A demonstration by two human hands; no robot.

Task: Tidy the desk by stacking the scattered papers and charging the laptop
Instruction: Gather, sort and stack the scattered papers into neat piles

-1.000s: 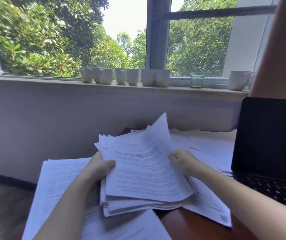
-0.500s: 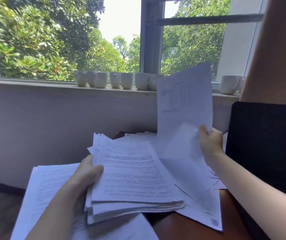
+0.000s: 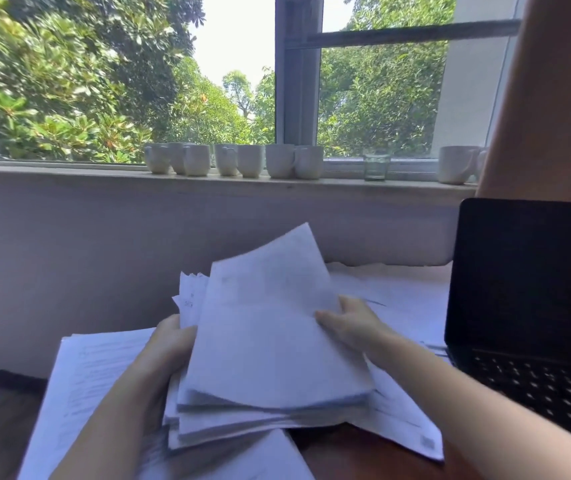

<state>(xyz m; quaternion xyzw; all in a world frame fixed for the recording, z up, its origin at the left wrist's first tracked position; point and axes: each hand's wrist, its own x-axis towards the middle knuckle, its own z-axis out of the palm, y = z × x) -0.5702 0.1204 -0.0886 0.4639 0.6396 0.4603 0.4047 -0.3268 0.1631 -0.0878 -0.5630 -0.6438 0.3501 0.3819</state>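
A thick stack of white papers (image 3: 266,348) is held just above the desk in the middle of the view, its far corner curling up. My left hand (image 3: 169,344) grips the stack's left edge, thumb on top. My right hand (image 3: 349,322) holds the top sheet at the stack's right edge, thumb on the paper. Loose printed sheets (image 3: 90,386) lie on the desk to the left and under the stack, and more papers (image 3: 405,299) spread to the right. A black laptop (image 3: 530,292) stands open at the right with a dark screen.
The brown desk (image 3: 339,455) shows bare wood near the front. A windowsill carries several white mugs (image 3: 242,161), a small glass (image 3: 376,167) and one more mug (image 3: 457,164). A tan curtain (image 3: 554,98) hangs at the right.
My right hand had lifted one sheet upright from the right-hand papers; it has now laid that sheet on top of the stack held by my left hand.
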